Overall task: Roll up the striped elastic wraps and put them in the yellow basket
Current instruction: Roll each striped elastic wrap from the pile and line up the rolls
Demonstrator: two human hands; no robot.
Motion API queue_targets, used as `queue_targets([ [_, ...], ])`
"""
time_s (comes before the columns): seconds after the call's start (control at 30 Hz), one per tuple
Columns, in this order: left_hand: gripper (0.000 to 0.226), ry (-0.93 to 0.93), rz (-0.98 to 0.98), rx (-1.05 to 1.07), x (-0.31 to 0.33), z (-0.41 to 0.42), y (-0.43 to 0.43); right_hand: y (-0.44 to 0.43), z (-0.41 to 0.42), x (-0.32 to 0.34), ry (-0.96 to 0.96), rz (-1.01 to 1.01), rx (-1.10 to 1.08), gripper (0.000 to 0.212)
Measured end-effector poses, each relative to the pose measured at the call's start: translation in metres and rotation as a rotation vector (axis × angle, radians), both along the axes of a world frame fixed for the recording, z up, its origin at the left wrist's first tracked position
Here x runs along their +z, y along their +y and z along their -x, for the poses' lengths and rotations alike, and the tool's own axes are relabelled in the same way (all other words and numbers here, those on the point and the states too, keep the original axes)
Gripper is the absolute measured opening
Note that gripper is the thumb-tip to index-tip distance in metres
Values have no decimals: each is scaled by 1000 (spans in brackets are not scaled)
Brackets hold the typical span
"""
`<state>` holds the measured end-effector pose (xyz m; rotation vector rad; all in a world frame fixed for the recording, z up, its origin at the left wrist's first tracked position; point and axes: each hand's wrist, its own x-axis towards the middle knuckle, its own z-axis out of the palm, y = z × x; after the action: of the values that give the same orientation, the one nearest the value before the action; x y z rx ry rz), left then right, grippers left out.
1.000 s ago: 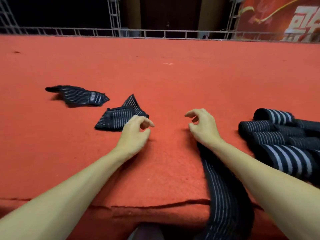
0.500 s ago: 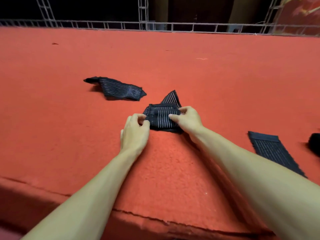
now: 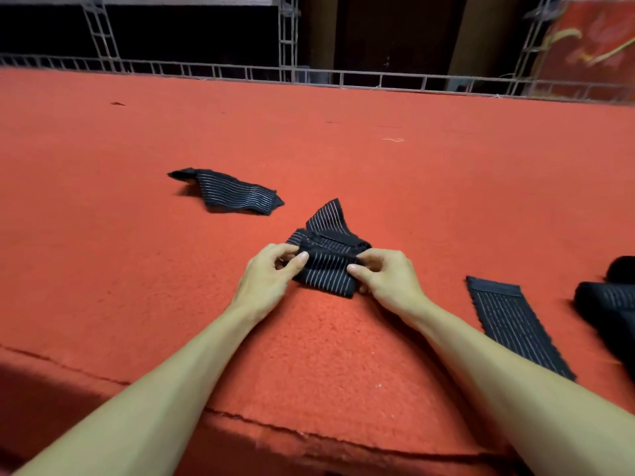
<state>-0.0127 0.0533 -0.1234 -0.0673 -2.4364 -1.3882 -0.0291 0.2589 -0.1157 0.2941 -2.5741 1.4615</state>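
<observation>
Now both hands pinch one crumpled striped wrap (image 3: 326, 266) on the red desk (image 3: 137, 269): left hand (image 3: 271, 274) at its left end, right hand (image 3: 385, 278) at its right end, its length running between them.

- Carpeted surface (image 3: 343, 149): is showing plain orange-red throughout.
- Folded wrap (image 3: 326, 269): is showing black with thin white stripes.
- Far wrap (image 3: 233, 194): is carrying fine pale stripes on black.
- Flat wrap (image 3: 508, 324): is showing black with faint dotted white lines and a plain black end band.
- Dark bundle (image 3: 604, 304): is reading near-solid black, with its stripes barely showing.
- Railing (image 3: 343, 77): is showing grey.
- Banner (image 3: 591, 46): is showing red with yellow strokes.
</observation>
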Motion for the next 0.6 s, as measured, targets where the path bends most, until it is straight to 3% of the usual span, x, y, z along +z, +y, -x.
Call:
queue_targets([
  [0.17,21,-2,-32,5,-3,4,-1,-3,-5,-10,117,79,-84,24],
  [0.37,26,-69,1,130,-4,9,0,-3,-8,-8,94,147,-88,27],
  [0.47,25,-50,-80,260,0,8,-1,3,-6,-11,54,300,-150,27],
  [0.6,25,-54,-106,272,-1,10,-1,10,-9,-8,-2,495,-163,22],
])
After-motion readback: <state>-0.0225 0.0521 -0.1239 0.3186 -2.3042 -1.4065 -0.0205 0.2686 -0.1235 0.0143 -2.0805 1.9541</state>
